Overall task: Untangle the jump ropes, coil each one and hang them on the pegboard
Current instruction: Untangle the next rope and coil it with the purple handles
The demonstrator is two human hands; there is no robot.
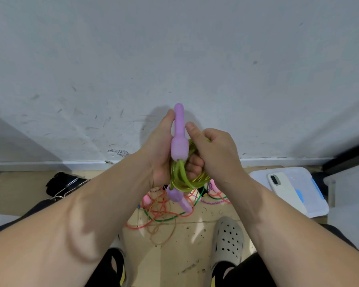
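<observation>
I hold a yellow-green jump rope coil (pixel 183 179) in front of me, near the white wall. One purple handle (pixel 179 133) stands upright between my hands; the second purple handle (pixel 179 198) hangs below the coil. My left hand (pixel 160 150) grips the coil and the upright handle from the left. My right hand (pixel 210 150) closes over the coil from the right, thumb against the handle. On the floor below lies a tangle of ropes (pixel 164 210) in orange, green, pink and purple. No pegboard is in view.
A white plastic bin lid (pixel 311 206) with a phone (pixel 284 189) on it sits at the right. A black bag with a metal clip (pixel 60 185) lies at the left. My grey clog (pixel 228 239) stands near the tangle. A baseboard runs along the wall.
</observation>
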